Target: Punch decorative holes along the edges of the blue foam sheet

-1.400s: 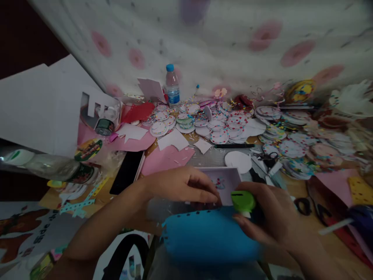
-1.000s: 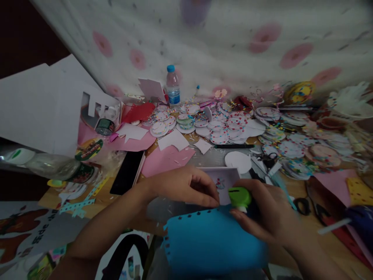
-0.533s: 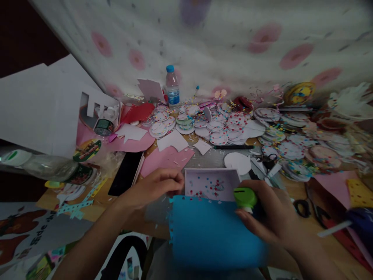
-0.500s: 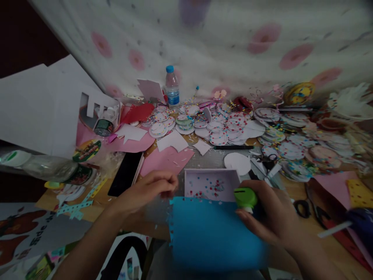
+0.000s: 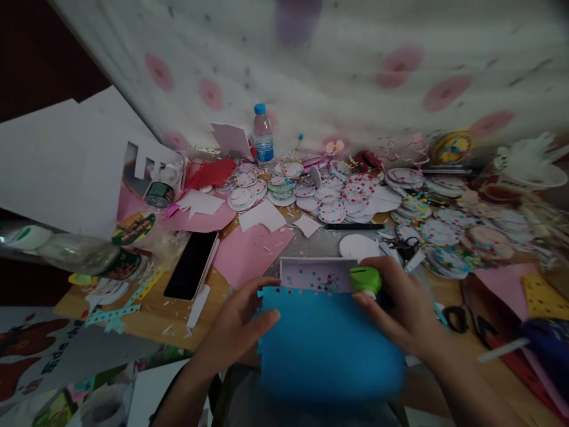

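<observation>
- Head view: the left hand [image 5: 237,323] grips the left edge of the blue sheet [image 5: 326,347], fingers curled on it, at the desk's near edge.
- The right hand [image 5: 400,311] has its fingers clamped around a green punch [image 5: 365,280] at the sheet's top edge.
- The sheet bows, so I judge it may slip in the punch and skew the hole row.
- Punched bits could miss the white box [image 5: 316,274] just behind.
</observation>
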{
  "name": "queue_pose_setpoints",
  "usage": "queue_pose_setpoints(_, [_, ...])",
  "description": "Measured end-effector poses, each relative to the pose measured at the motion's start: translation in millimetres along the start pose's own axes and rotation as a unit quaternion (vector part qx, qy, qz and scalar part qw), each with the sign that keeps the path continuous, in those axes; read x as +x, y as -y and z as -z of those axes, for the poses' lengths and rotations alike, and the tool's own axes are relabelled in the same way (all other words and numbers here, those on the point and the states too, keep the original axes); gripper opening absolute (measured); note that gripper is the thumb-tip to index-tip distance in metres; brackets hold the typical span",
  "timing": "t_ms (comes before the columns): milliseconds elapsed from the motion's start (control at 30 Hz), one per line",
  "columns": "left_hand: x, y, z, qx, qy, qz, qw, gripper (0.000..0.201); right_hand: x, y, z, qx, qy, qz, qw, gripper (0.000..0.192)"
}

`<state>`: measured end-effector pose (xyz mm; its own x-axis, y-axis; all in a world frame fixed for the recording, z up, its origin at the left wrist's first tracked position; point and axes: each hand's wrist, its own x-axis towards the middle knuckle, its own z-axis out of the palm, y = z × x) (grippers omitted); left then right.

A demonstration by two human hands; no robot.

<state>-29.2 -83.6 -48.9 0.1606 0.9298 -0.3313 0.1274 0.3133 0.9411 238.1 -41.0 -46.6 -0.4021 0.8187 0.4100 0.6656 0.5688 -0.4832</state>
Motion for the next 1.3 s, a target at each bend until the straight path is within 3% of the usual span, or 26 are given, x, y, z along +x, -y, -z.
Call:
queue_pose_setpoints(133, [6.2, 3.0, -28.8, 0.062, -0.042, 0.014, 0.997, 0.030, 8.8, -5.8, 11.8, 0.054, 0.033, -0.058, 0.996, 0.028])
queue_pose_setpoints(267, [5.9, 2.0, -32.8, 0.116, -0.075, -0.024, 0.990, 0.029, 27.7, -20.9, 25.7, 0.211, 0.090, -0.142, 0.963, 0.029])
queue_pose_setpoints(367, [3.0, 4.1, -31.0, 0.140, -0.074, -0.027, 0.987, 0.031, 42.2, -34.3, 19.6, 0.356, 0.171, -0.216, 0.893, 0.030])
queue_pose_setpoints(467, [-1.5, 10.4, -32.9, 0.129, -0.023, -0.010, 0.991, 0.032, 52.2, -43.8, 1.7, 0.451, 0.287, -0.279, 0.798, 0.034])
queue_pose_setpoints(533, [-4.1, 16.2, -36.1, 0.127, 0.010, 0.008, 0.992, 0.032, 55.9, -47.2, -9.6, 0.466, 0.344, -0.313, 0.753, 0.036])
queue_pose_setpoints(667, [-5.7, 25.3, -41.4, 0.141, 0.036, 0.019, 0.989, 0.031, 58.4, -49.1, -18.7, 0.473, 0.369, -0.357, 0.717, 0.041])
queue_pose_setpoints(833, [-3.5, 29.2, -40.9, 0.153, 0.057, 0.030, 0.986, 0.031, 56.5, -47.8, -18.3, 0.562, 0.411, -0.395, 0.600, 0.044])
queue_pose_setpoints(900, [-2.5, 30.0, -40.1, 0.155, 0.059, 0.034, 0.986, 0.031, 55.2, -47.2, -19.9, 0.588, 0.414, -0.389, 0.576, 0.045])
queue_pose_setpoints(1000, [-1.2, 30.5, -39.5, 0.141, 0.065, 0.036, 0.987, 0.031, 53.8, -46.2, -24.3, 0.591, 0.404, -0.380, 0.585, 0.042])
queue_pose_setpoints(1300, [-1.2, 29.4, -40.1, 0.113, 0.059, 0.032, 0.991, 0.028, 49.3, -41.2, -30.8, 0.529, 0.353, -0.368, 0.678, 0.029])
